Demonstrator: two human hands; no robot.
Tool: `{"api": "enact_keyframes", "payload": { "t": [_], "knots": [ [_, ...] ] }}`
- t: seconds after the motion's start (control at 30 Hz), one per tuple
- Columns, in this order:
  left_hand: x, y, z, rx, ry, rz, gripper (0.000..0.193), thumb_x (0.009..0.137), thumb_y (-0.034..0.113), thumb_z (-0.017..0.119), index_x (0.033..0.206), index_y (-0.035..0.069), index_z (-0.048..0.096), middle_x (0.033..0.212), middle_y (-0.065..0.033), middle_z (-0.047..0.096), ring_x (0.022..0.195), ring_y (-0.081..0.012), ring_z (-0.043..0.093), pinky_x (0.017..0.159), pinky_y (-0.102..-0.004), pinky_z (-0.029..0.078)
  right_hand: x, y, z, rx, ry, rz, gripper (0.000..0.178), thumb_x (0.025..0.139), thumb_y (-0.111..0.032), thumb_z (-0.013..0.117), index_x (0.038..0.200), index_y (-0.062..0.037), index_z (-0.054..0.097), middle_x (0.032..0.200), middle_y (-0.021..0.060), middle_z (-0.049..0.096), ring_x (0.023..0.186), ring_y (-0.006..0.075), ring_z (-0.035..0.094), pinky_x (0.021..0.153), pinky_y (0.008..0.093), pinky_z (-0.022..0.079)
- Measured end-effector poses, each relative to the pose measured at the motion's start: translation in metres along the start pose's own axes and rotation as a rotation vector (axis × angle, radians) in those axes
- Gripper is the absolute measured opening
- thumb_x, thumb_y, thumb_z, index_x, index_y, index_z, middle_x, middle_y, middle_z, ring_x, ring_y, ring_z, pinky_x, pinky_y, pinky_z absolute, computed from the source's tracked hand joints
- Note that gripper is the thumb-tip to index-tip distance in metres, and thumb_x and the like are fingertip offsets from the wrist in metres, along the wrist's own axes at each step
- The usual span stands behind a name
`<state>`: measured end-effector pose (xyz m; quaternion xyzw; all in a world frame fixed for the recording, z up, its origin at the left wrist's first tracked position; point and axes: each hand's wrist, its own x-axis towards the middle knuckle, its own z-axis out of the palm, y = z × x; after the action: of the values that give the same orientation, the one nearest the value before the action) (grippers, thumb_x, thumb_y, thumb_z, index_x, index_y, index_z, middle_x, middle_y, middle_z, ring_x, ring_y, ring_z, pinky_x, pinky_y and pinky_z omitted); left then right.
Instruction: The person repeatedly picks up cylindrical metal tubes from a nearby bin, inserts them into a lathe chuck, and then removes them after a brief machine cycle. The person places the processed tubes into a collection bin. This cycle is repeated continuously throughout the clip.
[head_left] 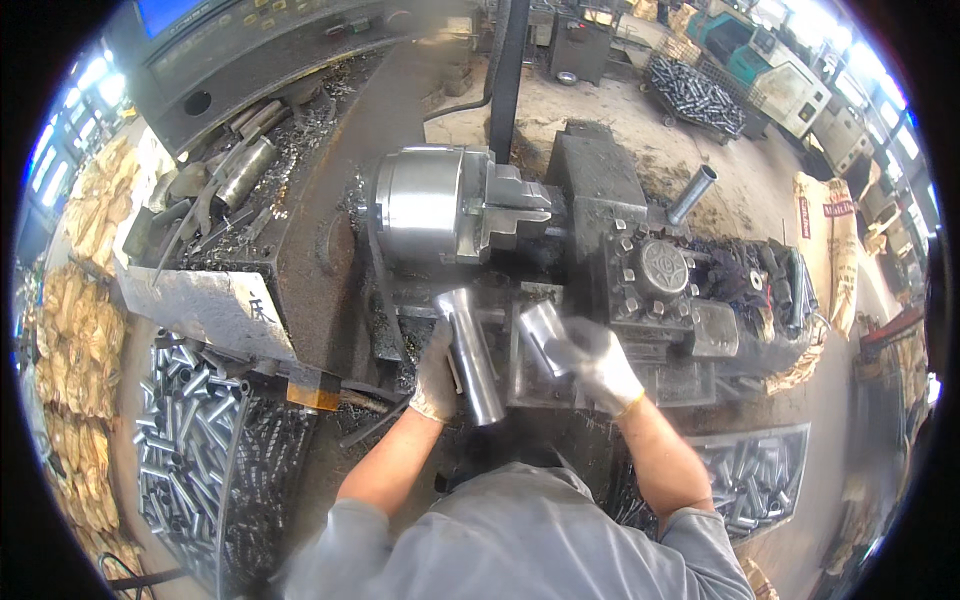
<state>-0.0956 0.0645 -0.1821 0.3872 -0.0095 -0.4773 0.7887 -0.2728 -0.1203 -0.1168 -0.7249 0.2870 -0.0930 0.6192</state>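
Observation:
In a pale work glove, my left hand (436,372) is closed round a shiny metal tube (473,360), which tilts with its upper end to the left. Another metal tube (541,336), shorter in view, is in my gloved right hand (606,372), whose fingers are partly blurred. The two tubes are apart, side by side in front of the lathe. Beyond my hands is the lathe chuck (420,205) with its stepped jaws (512,208). To the right of the jaws is the tool post (662,270), with several bolts around its top.
A bin of metal tubes (185,445) stands at lower left, another tray of tubes (765,470) at lower right. One tube (692,195) stands upright behind the tool post. Metal chips and scrap (245,185) lie on the machine at left. A loaded cart (695,95) stands far right.

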Motion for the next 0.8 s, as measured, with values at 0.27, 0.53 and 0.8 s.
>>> {"api": "enact_keyframes", "payload": {
  "t": [0.27,0.53,0.8],
  "knots": [
    [0.012,0.047,0.111,0.331,-0.363,0.710,0.076,0.110,0.043,0.057,0.167,0.004,0.026,0.154,-0.0207,0.050,0.138,-0.0283,0.054,0.117,-0.0426,0.045,0.056,-0.124,-0.017,-0.340,-0.122,-0.213,0.087,0.071,-0.043,0.090,0.140,0.0010,0.059,0.121,0.0245,0.074,0.119,0.0355,0.072,0.101,0.0425,0.056],
    [-0.014,-0.012,-0.053,0.465,0.158,0.397,0.059,0.096,0.043,0.081,0.133,0.000,0.066,0.123,-0.0140,0.075,0.111,-0.0264,0.073,0.102,-0.0428,0.059,0.181,-0.148,-0.149,-1.744,-0.034,-0.661,0.051,0.081,-0.022,0.080,0.127,-0.0062,0.065,0.103,0.0214,0.074,0.089,0.0407,0.076,0.082,0.0486,0.062],
    [-0.119,-0.074,-0.205,0.137,0.925,0.282,0.023,0.099,0.017,0.067,0.121,0.010,0.068,0.109,-0.0096,0.076,0.090,-0.0292,0.075,0.078,-0.0413,0.062,0.253,-0.074,-0.135,-1.325,-0.451,-0.147,0.066,0.068,-0.041,0.087,0.121,-0.0056,0.072,0.106,0.0206,0.078,0.099,0.0389,0.076,0.087,0.0489,0.060]
  ]
}}
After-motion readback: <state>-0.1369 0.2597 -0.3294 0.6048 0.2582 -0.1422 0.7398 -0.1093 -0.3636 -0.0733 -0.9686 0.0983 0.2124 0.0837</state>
